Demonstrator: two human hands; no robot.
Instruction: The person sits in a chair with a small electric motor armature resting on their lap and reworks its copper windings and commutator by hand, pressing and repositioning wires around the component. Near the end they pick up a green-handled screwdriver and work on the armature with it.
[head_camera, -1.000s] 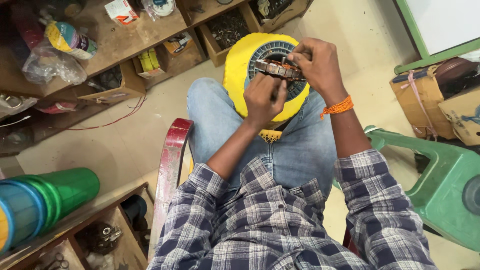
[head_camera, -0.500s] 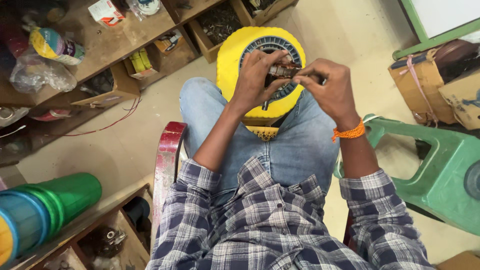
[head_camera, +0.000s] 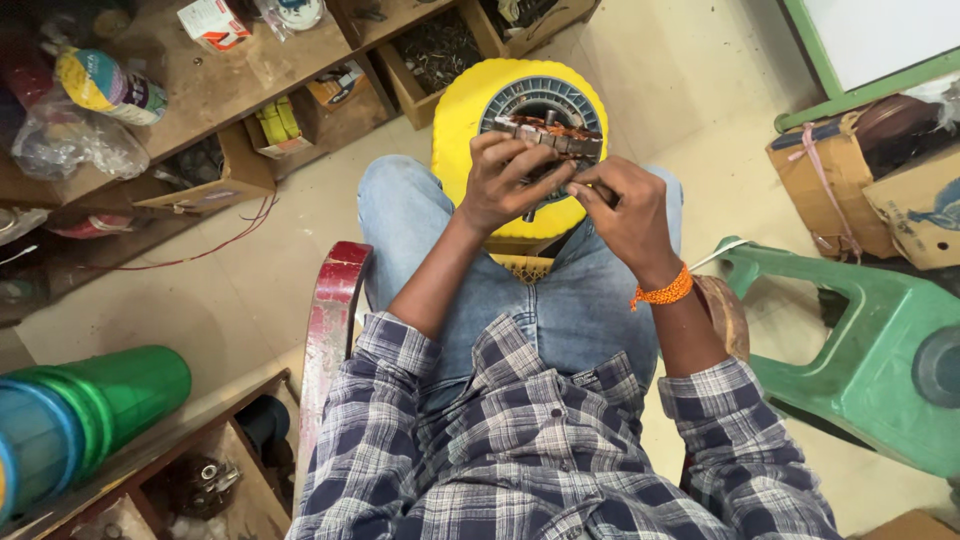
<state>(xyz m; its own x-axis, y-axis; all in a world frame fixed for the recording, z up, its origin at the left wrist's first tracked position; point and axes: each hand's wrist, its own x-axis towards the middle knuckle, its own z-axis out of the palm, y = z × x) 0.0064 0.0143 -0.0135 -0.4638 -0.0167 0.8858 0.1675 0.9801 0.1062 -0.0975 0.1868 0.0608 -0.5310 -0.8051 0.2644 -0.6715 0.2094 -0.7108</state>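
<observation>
Left hand (head_camera: 505, 180) gripping motor stator (head_camera: 548, 138), long axis left-right | right hand (head_camera: 625, 205) pinching thin tool, touching stator's right end

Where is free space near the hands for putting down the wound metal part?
Bare floor lies between the round yellow plastic stool and the green plastic stool; more lies left of the knees, before the wooden shelves. The shelves are crowded. Left hand and right hand hold the copper-wound metal stator over the yellow stool.
</observation>
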